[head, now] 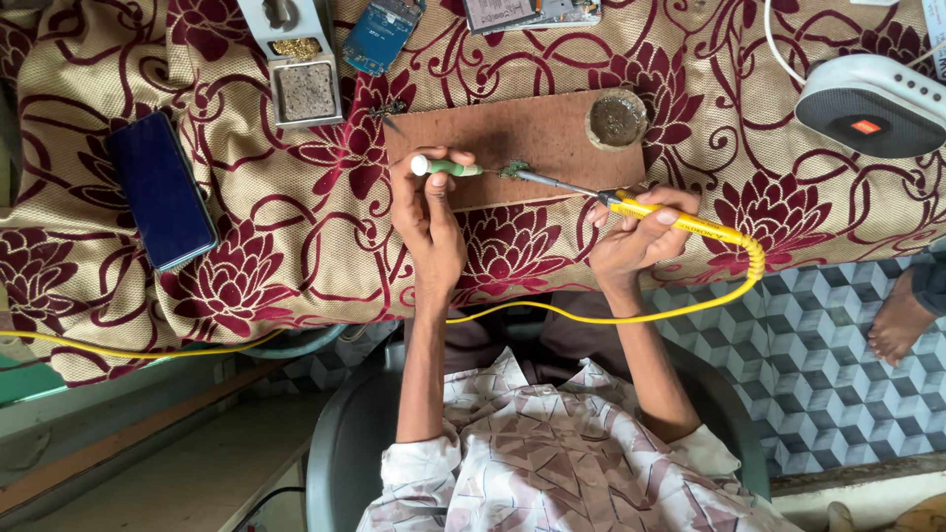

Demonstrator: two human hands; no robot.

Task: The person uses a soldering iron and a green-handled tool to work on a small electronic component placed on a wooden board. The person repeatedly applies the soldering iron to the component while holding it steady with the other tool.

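My left hand (429, 212) grips a small tool with a green and white handle (445, 166), laid across a brown board (512, 133) on the cloth-covered table. My right hand (636, 236) holds a yellow soldering iron (690, 227) like a pen. Its metal tip (552, 181) points left and reaches a small dark part (514, 169) at the end of the green tool. The iron's yellow cord (591, 313) loops under my wrists and runs off to the left.
A round tin of dark paste (617, 119) sits on the board's right end. A dark phone (162, 189) lies at the left. A metal tip-cleaner stand (301, 74), a blue circuit board (381, 35) and a grey speaker (872, 106) line the far edge. Another person's foot (899, 320) rests on the tiled floor.
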